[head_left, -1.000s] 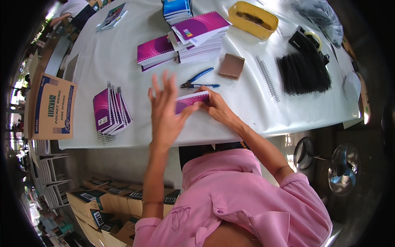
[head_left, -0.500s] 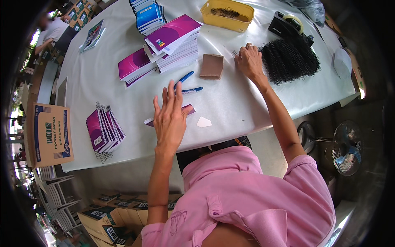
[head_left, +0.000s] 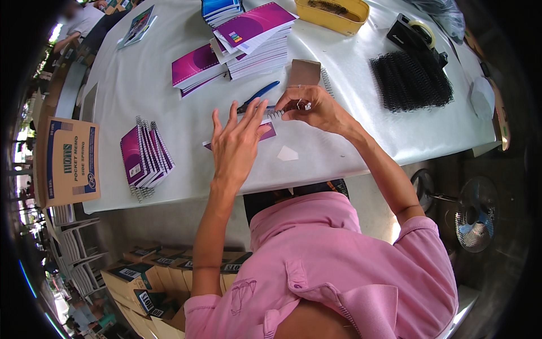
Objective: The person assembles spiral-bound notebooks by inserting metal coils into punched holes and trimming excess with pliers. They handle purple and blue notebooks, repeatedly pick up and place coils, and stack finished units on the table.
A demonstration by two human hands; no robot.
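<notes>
My right hand (head_left: 320,112) pinches a dark wire spiral coil (head_left: 274,114) between thumb and fingers, its end pointing left. Just left of it, my left hand (head_left: 232,141) has its fingers spread and holds nothing. Beneath that hand lies a purple-covered booklet (head_left: 266,131), largely hidden. Behind the hands rests a blue-handled tool (head_left: 264,90), perhaps pliers; its head is covered. A brown cardboard piece (head_left: 305,71) sits beyond my right hand, with another coil (head_left: 327,82) along its right side. A small white paper piece (head_left: 288,153) lies nearer to me.
Purple booklets (head_left: 257,28) are stacked at the back, beside blue ones (head_left: 219,10). Finished-looking spiral notebooks (head_left: 148,153) lie left, near a carton (head_left: 72,161). A heap of black coils (head_left: 411,82), a tape dispenser (head_left: 403,33) and a yellow tub (head_left: 333,17) occupy the far right.
My right hand has come left from beside the coil heap to near my left hand, now with a coil in its fingers. My left hand stays spread over the booklet.
</notes>
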